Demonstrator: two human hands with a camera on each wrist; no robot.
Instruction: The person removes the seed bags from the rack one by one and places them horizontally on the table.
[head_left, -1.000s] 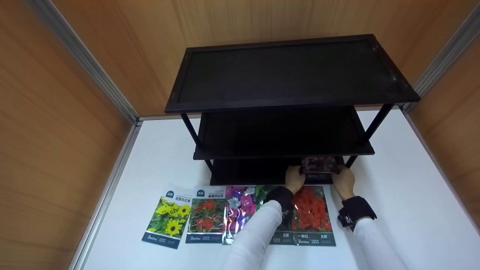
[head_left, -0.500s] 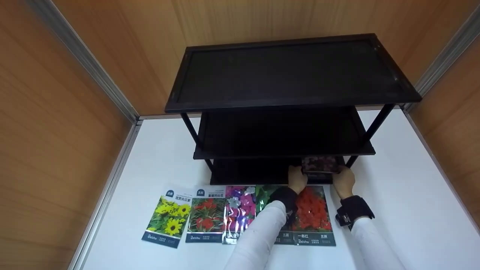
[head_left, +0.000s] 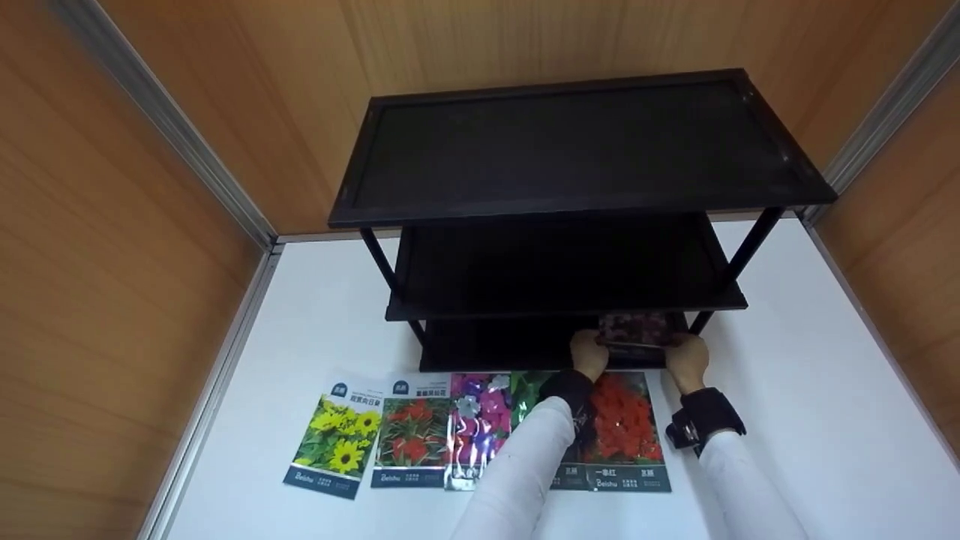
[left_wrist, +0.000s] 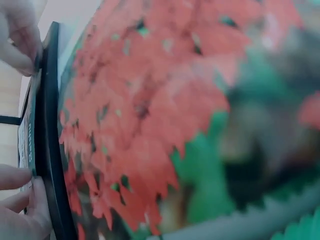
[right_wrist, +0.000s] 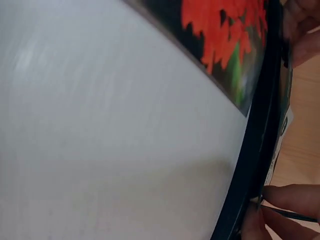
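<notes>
On the bottom tier of a black three-tier shelf (head_left: 465,341), a seed packet (head_left: 634,330) with pink flowers and a dark lower band lies near the right end. The middle tier hides its far part. My left hand (head_left: 589,354) pinches the packet's left edge between thumb and fingers, close over the tier's front rim. My right hand (head_left: 687,361) pinches its right edge, beside the right post. In the left wrist view the packet (left_wrist: 31,132) appears edge-on, with the left fingers (left_wrist: 25,205) at its near corner. The right wrist view shows the right fingers (right_wrist: 287,207) at the opposite corner.
Several seed packets lie in a row before the shelf: yellow flowers (head_left: 337,439), red flowers with narrow leaves (head_left: 411,435), pink and purple (head_left: 480,427), one green (head_left: 525,390) mostly under my left arm, and red (head_left: 624,427). Wooden panels (head_left: 112,247) enclose the white table (head_left: 300,300).
Both hands keep their grip on the pink-flowered packet. Over the last half second the packet and left hand have shifted slightly left. The packets on the table stay put.
</notes>
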